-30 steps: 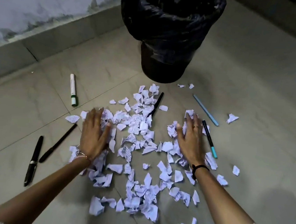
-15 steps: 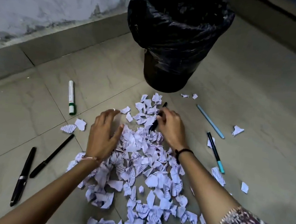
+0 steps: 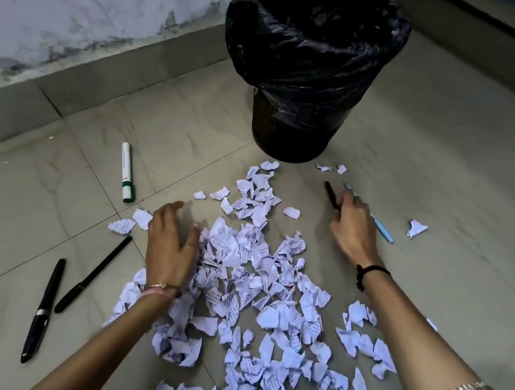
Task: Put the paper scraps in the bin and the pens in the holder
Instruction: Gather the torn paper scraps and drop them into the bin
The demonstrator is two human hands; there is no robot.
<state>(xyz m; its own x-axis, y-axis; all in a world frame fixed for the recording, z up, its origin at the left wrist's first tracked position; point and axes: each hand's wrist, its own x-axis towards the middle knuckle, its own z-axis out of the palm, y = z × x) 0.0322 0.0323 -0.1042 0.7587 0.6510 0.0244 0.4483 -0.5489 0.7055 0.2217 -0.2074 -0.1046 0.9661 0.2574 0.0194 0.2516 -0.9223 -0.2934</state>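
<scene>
A heap of torn white paper scraps (image 3: 258,293) covers the tiled floor in front of me. The bin (image 3: 307,73), lined with a black bag, stands beyond it. My left hand (image 3: 169,246) rests with fingers spread on the heap's left edge. My right hand (image 3: 352,230) is off to the right of the heap, shut on a black pen (image 3: 331,193), and lies over a light blue pen (image 3: 382,231). A white marker with a green cap (image 3: 126,171) and two black pens (image 3: 93,274) (image 3: 43,309) lie at the left. No pen holder is in view.
Loose scraps lie apart from the heap: one at the right (image 3: 416,228), two small ones by the bin's base (image 3: 332,168), two at the left (image 3: 129,221). A wall with a skirting (image 3: 104,64) runs along the back left.
My right hand left the top of the heap and moved right, carrying the black pen out of the scraps. The scraps are pushed into a tighter heap. My left hand barely shifted.
</scene>
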